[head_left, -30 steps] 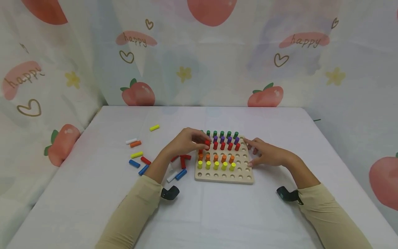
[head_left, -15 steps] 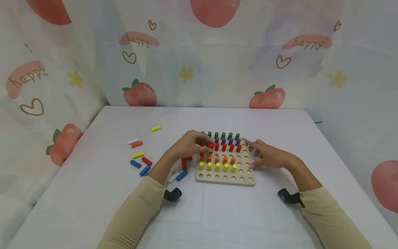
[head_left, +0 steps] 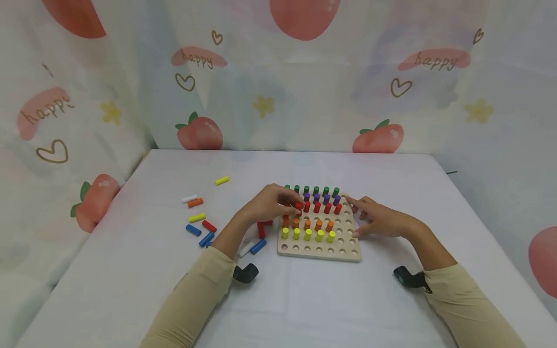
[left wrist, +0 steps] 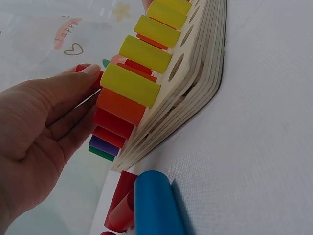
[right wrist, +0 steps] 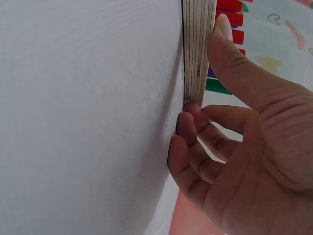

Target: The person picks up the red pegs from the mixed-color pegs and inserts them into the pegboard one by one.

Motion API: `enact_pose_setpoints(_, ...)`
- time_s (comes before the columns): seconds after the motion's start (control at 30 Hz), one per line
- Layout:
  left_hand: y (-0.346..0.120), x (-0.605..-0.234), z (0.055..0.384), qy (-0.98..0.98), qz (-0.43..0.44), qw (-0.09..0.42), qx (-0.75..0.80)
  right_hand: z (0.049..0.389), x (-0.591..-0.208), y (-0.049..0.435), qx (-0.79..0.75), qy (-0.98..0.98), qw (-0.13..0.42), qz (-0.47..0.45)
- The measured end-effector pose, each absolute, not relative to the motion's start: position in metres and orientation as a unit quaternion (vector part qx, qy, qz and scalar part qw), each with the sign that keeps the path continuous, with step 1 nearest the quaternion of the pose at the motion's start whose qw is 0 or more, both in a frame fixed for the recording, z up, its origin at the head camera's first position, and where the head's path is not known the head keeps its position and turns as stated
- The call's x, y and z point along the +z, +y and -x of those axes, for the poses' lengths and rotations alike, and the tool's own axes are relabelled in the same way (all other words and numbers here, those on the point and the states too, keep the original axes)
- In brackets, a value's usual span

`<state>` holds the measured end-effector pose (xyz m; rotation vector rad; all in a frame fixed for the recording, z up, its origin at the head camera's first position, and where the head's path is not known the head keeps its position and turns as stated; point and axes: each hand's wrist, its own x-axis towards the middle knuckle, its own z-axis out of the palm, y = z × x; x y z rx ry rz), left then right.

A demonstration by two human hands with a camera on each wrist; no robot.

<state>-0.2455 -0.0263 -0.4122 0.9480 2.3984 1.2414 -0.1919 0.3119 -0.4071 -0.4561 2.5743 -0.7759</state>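
Note:
My left hand reaches over the left side of a wooden pegboard and pinches a red peg between thumb and fingertips, at the left of the row of red pegs. In the left wrist view, the held peg is partly hidden behind a yellow peg. Green, purple, red, orange and yellow pegs stand upright in rows on the board. At the board's right edge, my right hand rests with relaxed fingers. The right wrist view has its thumb on the board's face and fingertips beside the edge.
Loose pegs lie left of the board: a blue peg, a red peg, an orange peg, a yellow peg and several others. Holes along the board's front and right sides stand bare. A printed cloth hangs behind the white table.
The whole head view has shifted slightly, everything sitting a little further right and down. My left hand keeps its pinch on the red peg, and my right hand stays at the board's right edge.

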Motion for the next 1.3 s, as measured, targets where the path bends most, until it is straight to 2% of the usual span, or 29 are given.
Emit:
enact_pose_setpoints(0.93,-0.0296,-0.4150,0.2487,0.824,-0.318,0.167,0.439,0.1926,-0.4083,0.3105,-0.280,0.923,0.201,0.170)
enact_pose_setpoints(1.3,-0.0312,-0.4152,0.2497,0.828,-0.332,0.152,0.425,0.1919,-0.4058,0.3082,-0.275,0.925,0.203,0.165)
